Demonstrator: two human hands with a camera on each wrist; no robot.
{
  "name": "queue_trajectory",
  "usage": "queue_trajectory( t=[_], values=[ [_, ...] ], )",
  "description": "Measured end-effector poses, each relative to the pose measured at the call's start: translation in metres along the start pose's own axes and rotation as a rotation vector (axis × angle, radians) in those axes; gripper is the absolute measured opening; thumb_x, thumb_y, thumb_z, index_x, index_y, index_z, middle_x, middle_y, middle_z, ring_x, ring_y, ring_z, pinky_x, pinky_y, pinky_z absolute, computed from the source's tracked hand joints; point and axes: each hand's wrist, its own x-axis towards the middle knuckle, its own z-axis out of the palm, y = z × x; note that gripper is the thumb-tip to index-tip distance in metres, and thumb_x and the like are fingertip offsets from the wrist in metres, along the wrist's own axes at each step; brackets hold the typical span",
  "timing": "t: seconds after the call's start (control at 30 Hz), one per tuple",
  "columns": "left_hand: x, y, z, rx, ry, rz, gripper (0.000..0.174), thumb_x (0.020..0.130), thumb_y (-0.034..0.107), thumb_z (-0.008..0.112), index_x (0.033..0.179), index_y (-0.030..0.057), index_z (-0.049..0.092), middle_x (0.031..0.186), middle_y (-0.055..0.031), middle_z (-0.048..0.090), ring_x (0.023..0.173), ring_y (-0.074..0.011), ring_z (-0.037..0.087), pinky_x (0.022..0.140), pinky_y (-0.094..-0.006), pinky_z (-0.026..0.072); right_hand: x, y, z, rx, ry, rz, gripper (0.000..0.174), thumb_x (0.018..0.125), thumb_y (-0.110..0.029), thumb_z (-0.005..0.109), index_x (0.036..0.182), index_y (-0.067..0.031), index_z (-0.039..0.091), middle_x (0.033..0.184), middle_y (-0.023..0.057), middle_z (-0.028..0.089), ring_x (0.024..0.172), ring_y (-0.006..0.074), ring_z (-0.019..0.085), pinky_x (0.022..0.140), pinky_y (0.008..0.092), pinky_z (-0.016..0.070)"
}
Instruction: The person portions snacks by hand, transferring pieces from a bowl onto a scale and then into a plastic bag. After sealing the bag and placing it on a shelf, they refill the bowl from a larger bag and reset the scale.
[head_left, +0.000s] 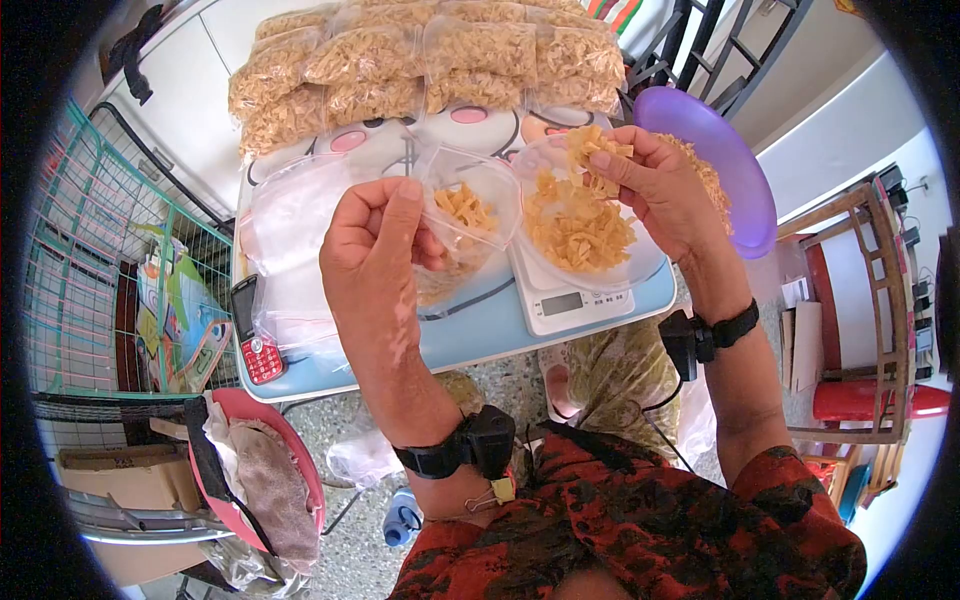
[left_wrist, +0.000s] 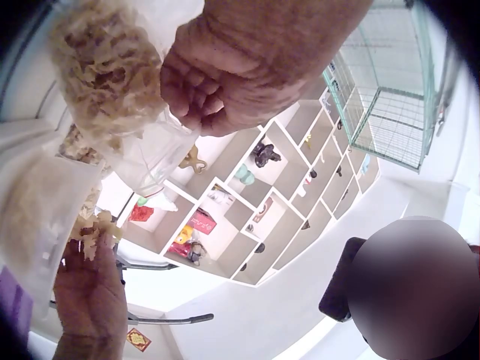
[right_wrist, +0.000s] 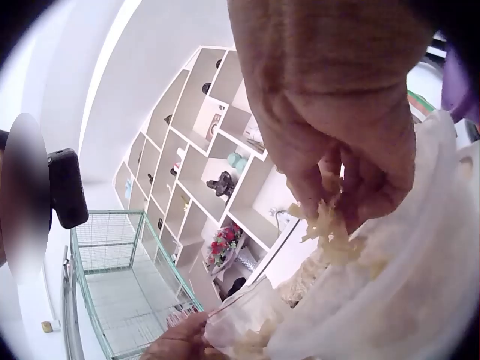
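Observation:
My left hand (head_left: pixel 375 235) holds a clear plastic bag (head_left: pixel 470 205) open at its mouth above the table; some yellow dried pieces lie inside. From the left wrist view the bag (left_wrist: pixel 112 82) bulges with pale pieces under the curled fingers (left_wrist: pixel 191 90). My right hand (head_left: pixel 645 180) pinches a clump of the yellow pieces (head_left: pixel 595 150) just right of the bag mouth, above a clear bowl (head_left: pixel 580 230) full of them on a white scale (head_left: pixel 565 300). The right wrist view shows the fingertips (right_wrist: pixel 337 187) closed on the clump (right_wrist: pixel 330 225).
Several filled bags (head_left: pixel 420 60) lie at the table's far side. A purple plate (head_left: pixel 725 165) with more pieces sits right of the scale. Empty bags (head_left: pixel 290 230) and a red phone (head_left: pixel 258 350) lie left. A green wire cage (head_left: pixel 100 250) stands left, a wooden chair (head_left: pixel 870 300) right.

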Motion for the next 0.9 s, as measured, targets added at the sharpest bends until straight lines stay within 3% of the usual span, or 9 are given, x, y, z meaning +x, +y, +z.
queue_trajectory(
  t=[0.13,0.33,0.43,0.53,0.73,0.83,0.9],
  values=[
    [0.0,0.0,-0.001,-0.002,0.007,0.005,0.015,0.091,0.015,0.066,0.093,0.0005,0.062,0.063,-0.0009,0.058,0.05,-0.0054,0.05,0.046,-0.0189,0.0399,-0.002,-0.005,-0.001,-0.259,0.006,-0.045,0.021,0.087,-0.014,0.07,0.105,-0.0056,0.064,0.092,-0.0023,0.066,0.081,0.0058,0.058,0.074,0.0213,0.0446],
    [0.0,0.0,-0.001,-0.002,0.004,0.012,0.014,0.091,0.014,0.066,0.093,0.0006,0.062,0.062,-0.0003,0.057,0.049,-0.0051,0.048,0.046,-0.0185,0.0377,-0.005,-0.006,0.002,-0.218,0.039,-0.125,0.02,0.087,-0.014,0.07,0.104,-0.0059,0.064,0.084,-0.0048,0.062,0.071,0.0021,0.049,0.063,0.0194,0.0387],
    [0.0,0.0,-0.001,-0.006,0.008,0.016,0.014,0.091,0.014,0.066,0.092,0.0004,0.062,0.062,-0.0003,0.057,0.049,-0.0052,0.048,0.046,-0.0187,0.037,-0.006,-0.007,-0.001,-0.202,0.086,-0.074,0.022,0.084,-0.022,0.074,0.099,-0.0082,0.066,0.073,-0.0059,0.055,0.062,0.0031,0.047,0.053,0.0205,0.036],
    [0.0,0.0,-0.002,-0.013,0.001,0.019,0.014,0.09,0.014,0.066,0.093,0.0002,0.062,0.062,-0.0003,0.056,0.05,-0.0052,0.048,0.047,-0.0187,0.0366,-0.007,-0.008,-0.001,-0.137,0.069,-0.05,0.019,0.085,-0.02,0.073,0.098,-0.0088,0.065,0.069,-0.0059,0.053,0.055,0.0032,0.045,0.048,0.0203,0.0336],
    [-0.001,0.0,0.0,-0.012,-0.006,0.017,0.014,0.09,0.013,0.065,0.093,-0.0002,0.062,0.063,-0.0002,0.057,0.051,-0.0052,0.048,0.048,-0.0185,0.0365,-0.007,-0.014,0.004,0.162,0.136,-0.01,0.016,0.086,-0.017,0.07,0.097,-0.0075,0.066,0.069,-0.0039,0.058,0.053,0.0043,0.046,0.047,0.0203,0.0362],
    [-0.002,0.001,0.0,-0.013,-0.007,0.014,0.014,0.09,0.013,0.066,0.093,-0.0001,0.062,0.063,-0.0002,0.057,0.051,-0.0052,0.048,0.048,-0.0184,0.0366,-0.014,-0.024,0.003,-0.276,0.116,-0.048,0.015,0.086,-0.016,0.069,0.096,-0.0059,0.066,0.071,-0.002,0.061,0.055,0.0043,0.048,0.05,0.0202,0.0393],
    [-0.001,0.001,0.0,-0.013,-0.001,0.009,0.014,0.09,0.013,0.066,0.093,0.0001,0.062,0.063,-0.0002,0.057,0.051,-0.0052,0.048,0.048,-0.0183,0.0365,-0.009,-0.009,-0.002,-0.567,0.079,-0.209,0.016,0.086,-0.017,0.069,0.095,-0.0047,0.066,0.072,-0.0015,0.062,0.056,0.004,0.049,0.05,0.0201,0.0403]
  ],
)
